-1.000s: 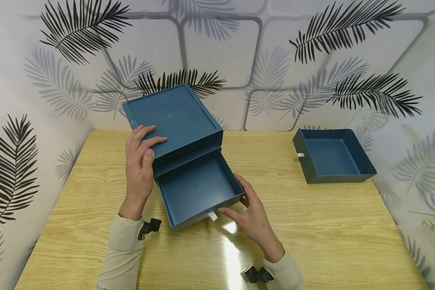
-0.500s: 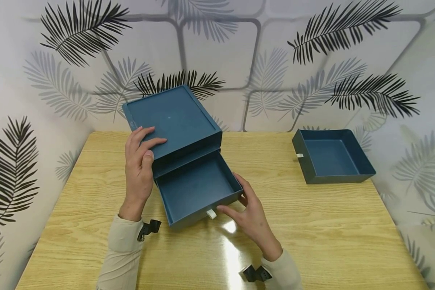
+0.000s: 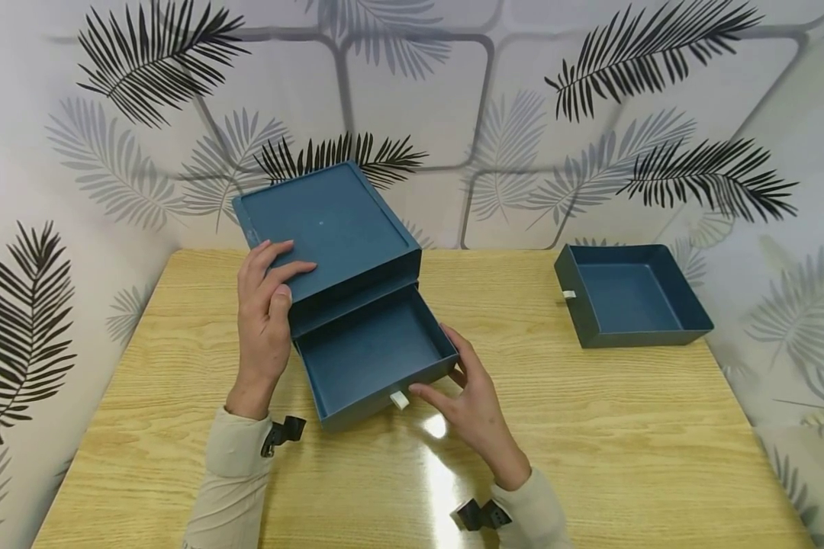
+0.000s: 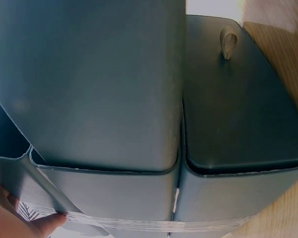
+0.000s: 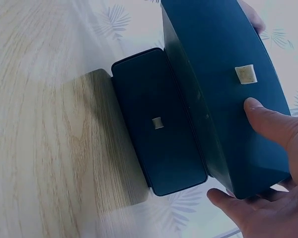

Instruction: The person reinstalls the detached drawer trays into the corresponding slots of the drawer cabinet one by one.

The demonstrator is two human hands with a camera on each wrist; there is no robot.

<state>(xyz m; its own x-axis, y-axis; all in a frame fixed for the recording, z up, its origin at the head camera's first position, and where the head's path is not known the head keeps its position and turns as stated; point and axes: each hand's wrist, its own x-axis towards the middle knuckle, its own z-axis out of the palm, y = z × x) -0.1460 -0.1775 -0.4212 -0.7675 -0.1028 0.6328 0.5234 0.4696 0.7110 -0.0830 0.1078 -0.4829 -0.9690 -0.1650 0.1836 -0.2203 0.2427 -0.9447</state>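
A dark blue drawer cabinet stands turned at an angle on the table, left of the middle. Its middle drawer is pulled well out, with a bare inside and a pale tab on the front. My left hand rests on the cabinet's left top edge, fingers spread over the top. At the drawer's right front corner, my right hand holds on, thumb on the front beside the tab and the other fingers round the side. In the right wrist view the lower drawer sits closed; above the pulled one the slot gapes open.
A loose blue drawer with a white tab lies at the back right of the wooden table. Behind stands a pale wall with a leaf pattern. Clear tape runs along the cabinet's side in the left wrist view.
The middle drawer has slid slightly inward, toward the cabinet, and my right hand has moved with it. My left hand and the loose drawer stay where they were.
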